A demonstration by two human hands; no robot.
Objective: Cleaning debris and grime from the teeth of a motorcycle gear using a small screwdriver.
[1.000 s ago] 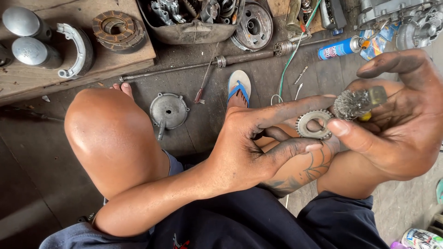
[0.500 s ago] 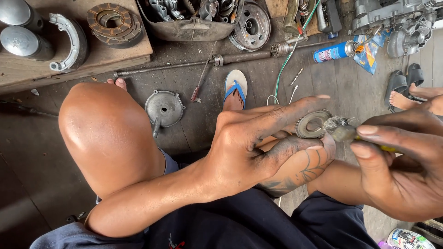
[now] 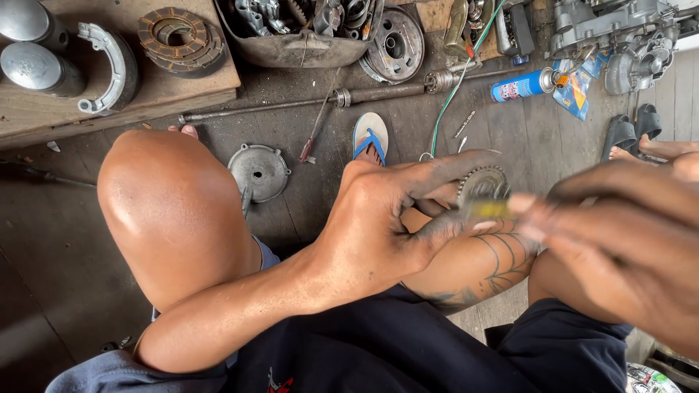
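Observation:
My left hand pinches a small toothed metal gear ring between thumb and fingers, held above my right thigh. My right hand is blurred at the right edge and grips a small brush with a yellow handle, its tip against the gear. Both hands are greasy. My left knee rises at the left of the view.
On the dark floor lie a round metal cover, a long rod, a blue sandal, a blue spray can and a green wire. A tub of parts and a wooden board with clutch discs stand farther off. Another person's foot shows at the right.
My right hand has swept down and left across the gear with the brush and is now blurred. My left hand keeps the gear in the same grip. The view shifted slightly.

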